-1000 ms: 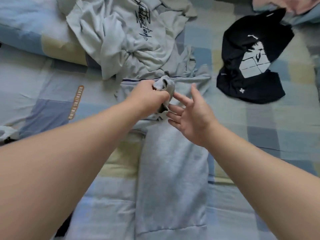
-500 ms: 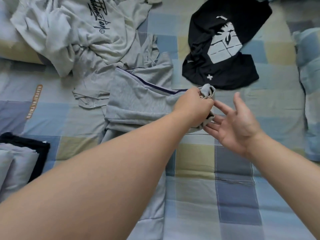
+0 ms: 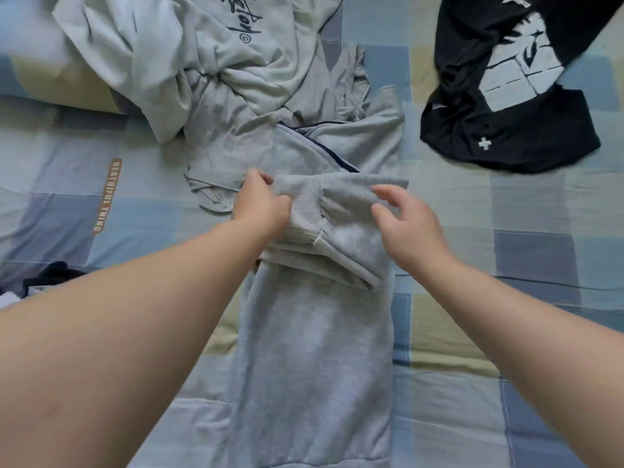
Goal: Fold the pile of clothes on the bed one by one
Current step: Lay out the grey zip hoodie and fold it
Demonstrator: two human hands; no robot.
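Where left grip (image 3: 261,201) pinches: sleeve cuff (image 3: 299,204).

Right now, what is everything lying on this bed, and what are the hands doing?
grey sweatshirt: one, light grey, centre, sleeve folded across its body
ribbed cuff: one, grey, end of that sleeve, between the hands
pale printed top: one, off-white with dark lettering, crumpled, top left
black T-shirt: one, black with white print, top right
dark clothes: a little showing, left edge, count unclear
checked bedsheet: one, blue, grey and yellow, under everything
left hand: fingers pinching the cuff
right hand: fingers touching the sleeve, grip unclear
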